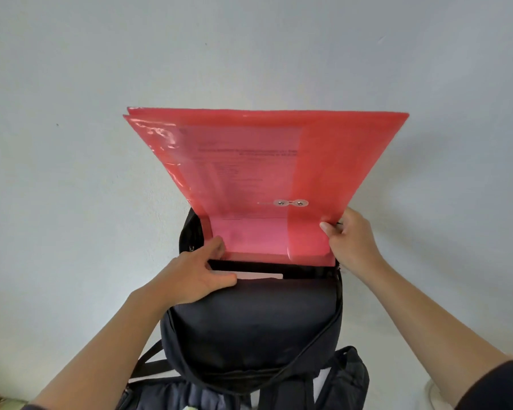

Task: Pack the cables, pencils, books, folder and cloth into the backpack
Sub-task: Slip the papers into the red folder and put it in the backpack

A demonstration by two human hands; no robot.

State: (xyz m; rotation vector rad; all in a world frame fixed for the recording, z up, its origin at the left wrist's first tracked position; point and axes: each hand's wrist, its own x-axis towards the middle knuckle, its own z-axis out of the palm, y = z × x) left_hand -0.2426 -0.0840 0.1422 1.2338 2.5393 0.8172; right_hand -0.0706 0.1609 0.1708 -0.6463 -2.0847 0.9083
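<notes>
A translucent red folder [267, 179] with papers inside and a string clasp stands upright, its lower edge inside the open mouth of the black backpack [249, 329]. My right hand [350, 241] pinches the folder's lower right edge. My left hand [199, 273] holds the backpack's opening on the left, with the thumb against the folder's lower left corner. The edge of a white book [261, 275] shows inside the backpack below the folder. No cables, pencils or cloth are visible.
A pale plain wall [71, 113] fills the background behind the backpack. Black straps [148, 362] and dark fabric lie at the bottom of the view. A light surface shows beneath the backpack.
</notes>
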